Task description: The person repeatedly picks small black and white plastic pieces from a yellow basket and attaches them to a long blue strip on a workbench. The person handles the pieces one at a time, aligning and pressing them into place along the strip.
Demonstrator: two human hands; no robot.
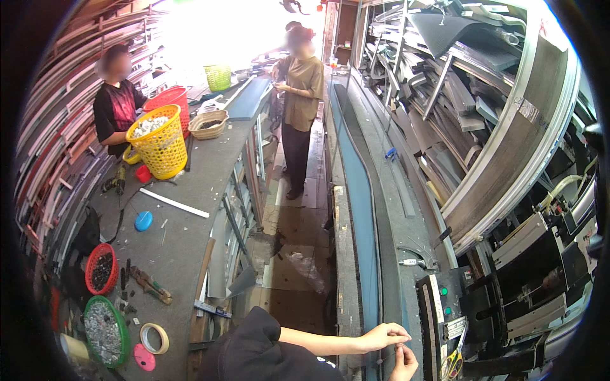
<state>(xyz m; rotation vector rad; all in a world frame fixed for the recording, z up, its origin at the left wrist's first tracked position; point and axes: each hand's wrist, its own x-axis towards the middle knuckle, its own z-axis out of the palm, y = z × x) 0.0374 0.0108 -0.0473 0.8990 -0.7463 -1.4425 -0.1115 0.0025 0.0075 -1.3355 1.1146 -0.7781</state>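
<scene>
My left hand (pixel 383 335) reaches in from the black sleeve at the bottom, its fingertips pinched together over the near end of the long grey-and-blue bench (pixel 381 254). Just below it my right hand (pixel 404 364) comes up from the lower edge with finger and thumb closed on a small dark piece (pixel 399 348), too small to identify. The two hands are almost touching. Whether the left fingers also hold something is unclear. Both hands sit just left of a black control panel (pixel 438 305) with green buttons.
Yellow-handled scissors (pixel 452 365) lie by the panel, next to a black machine (pixel 540 273). Metal profiles (pixel 457 82) are stacked above the bench. The left worktable (pixel 184 235) carries a yellow basket (pixel 159 143), red baskets, a tape roll (pixel 154 338) and tools. Two people stand farther off.
</scene>
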